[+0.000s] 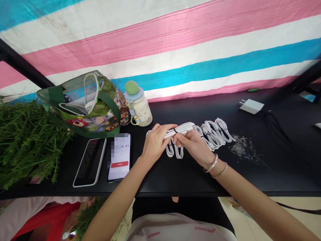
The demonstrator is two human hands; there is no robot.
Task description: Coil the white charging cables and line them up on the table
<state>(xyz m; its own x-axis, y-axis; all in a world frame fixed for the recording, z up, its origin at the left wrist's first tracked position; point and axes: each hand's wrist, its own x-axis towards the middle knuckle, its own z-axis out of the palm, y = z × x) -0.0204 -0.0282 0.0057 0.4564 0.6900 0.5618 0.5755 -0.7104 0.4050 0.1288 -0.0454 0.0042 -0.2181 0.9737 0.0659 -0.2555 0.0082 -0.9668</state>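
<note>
A bundled white cable with a black tie round its middle is held up over the black table. My left hand is closed on its left part. The fingers of my right hand pinch near the black tie and the cable's right end. Behind and below my hands, more coiled white cables lie on the table, partly covered by the hands. To the right sits a row of coiled white cables, also bound with black ties.
On the left stand a green bag, a cream bottle and leafy greenery. A dark-screened phone lies beside a lit phone. A white charger and whitish scraps are at right.
</note>
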